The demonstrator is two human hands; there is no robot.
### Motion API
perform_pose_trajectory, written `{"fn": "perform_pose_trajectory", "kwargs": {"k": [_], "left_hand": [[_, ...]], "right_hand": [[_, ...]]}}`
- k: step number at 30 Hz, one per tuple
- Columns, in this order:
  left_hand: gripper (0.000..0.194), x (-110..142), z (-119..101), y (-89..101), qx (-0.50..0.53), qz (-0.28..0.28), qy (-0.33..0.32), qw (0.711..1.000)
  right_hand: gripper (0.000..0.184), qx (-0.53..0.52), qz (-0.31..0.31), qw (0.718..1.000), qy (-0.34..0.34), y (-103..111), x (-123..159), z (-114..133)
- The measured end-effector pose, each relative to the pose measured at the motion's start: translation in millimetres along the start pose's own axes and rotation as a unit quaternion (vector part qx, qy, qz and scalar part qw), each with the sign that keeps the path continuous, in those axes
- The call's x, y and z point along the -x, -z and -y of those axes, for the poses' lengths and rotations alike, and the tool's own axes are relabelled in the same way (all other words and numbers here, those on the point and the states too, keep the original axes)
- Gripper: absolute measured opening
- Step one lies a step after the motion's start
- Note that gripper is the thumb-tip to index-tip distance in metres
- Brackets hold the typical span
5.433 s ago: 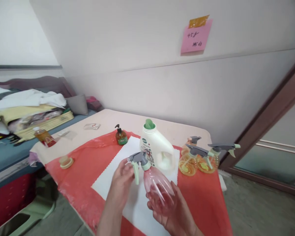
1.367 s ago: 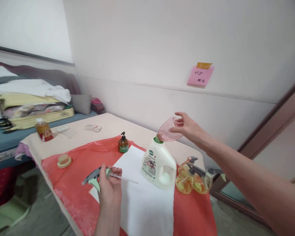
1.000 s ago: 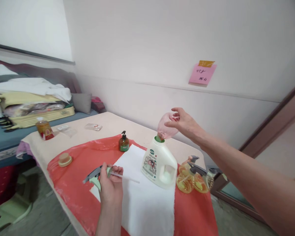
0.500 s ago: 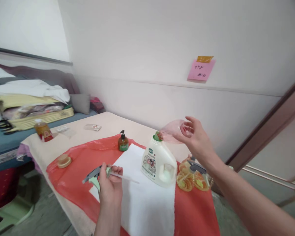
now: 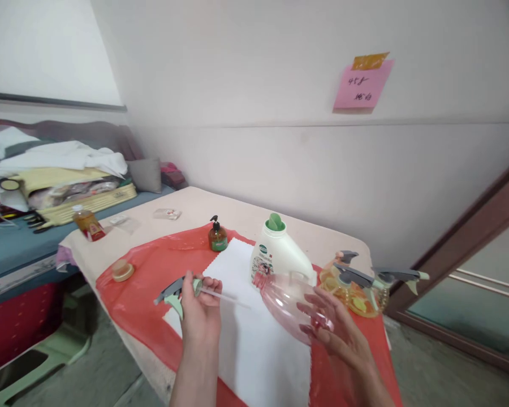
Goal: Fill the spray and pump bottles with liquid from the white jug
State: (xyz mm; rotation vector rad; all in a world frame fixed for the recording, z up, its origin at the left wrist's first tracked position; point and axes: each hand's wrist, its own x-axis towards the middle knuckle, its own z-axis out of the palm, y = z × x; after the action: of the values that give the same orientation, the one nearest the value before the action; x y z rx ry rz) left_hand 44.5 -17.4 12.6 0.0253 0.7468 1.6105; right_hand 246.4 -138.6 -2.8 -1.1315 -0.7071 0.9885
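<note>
Even, moderately bright indoor light; source out of frame. Soft grey shadow on the white scallop-edged cloth (image 5: 271, 362). Pale streaks of glare along the clear pink plastic bottle (image 5: 284, 302). Right hand (image 5: 339, 333) slightly motion-blurred. Wide-angle stretch toward the edges; upper right corner darkened. Handwriting on the pink paper note (image 5: 362, 87) fairly crisp.

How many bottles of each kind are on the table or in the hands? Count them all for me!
Spray bottles with tops on: 3
Pink bottle, top off: 1
White jug: 1
Brown pump bottle: 1
Amber bottle, white cap: 1
Total: 7
</note>
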Motion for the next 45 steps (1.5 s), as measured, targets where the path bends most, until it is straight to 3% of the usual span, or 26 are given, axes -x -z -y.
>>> {"fn": "perform_pose_trajectory", "kwargs": {"k": [5, 19, 26, 35, 39, 45], "left_hand": [[0.024, 0.4, -0.6, 1.6, 0.003, -0.017, -0.017, 1.000], [0.024, 2.4, 11.8, 5.0, -0.039, -0.028, -0.036, 0.998], [0.028, 11.5, 37.9, 7.4, -0.094, 0.035, -0.006, 0.995], [0.030, 2.5, 31.6, 10.5, -0.083, 0.013, -0.034, 0.996], [0.032, 12.8, 46.9, 9.0, -0.101, 0.041, -0.005, 0.994], [0.033, 31.2, 70.6, 6.7, -0.118, 0.081, 0.060, 0.988]], "right_hand": [[0.062, 0.044, 0.040, 0.998, 0.002, 20.4, -3.3, -3.3], [0.067, 0.035, 0.109, 0.993, -0.027, 32.3, -1.3, -4.8], [0.073, 0.066, 0.110, 0.992, -0.015, 25.0, 0.7, -19.1], [0.075, 0.062, 0.098, 0.993, -0.024, 31.3, 0.7, -13.5], [0.078, 0.071, 0.118, 0.990, -0.016, 20.8, 2.9, -24.7], [0.068, 0.115, 0.099, 0.986, 0.075, 6.1, 11.0, -34.7]]}}
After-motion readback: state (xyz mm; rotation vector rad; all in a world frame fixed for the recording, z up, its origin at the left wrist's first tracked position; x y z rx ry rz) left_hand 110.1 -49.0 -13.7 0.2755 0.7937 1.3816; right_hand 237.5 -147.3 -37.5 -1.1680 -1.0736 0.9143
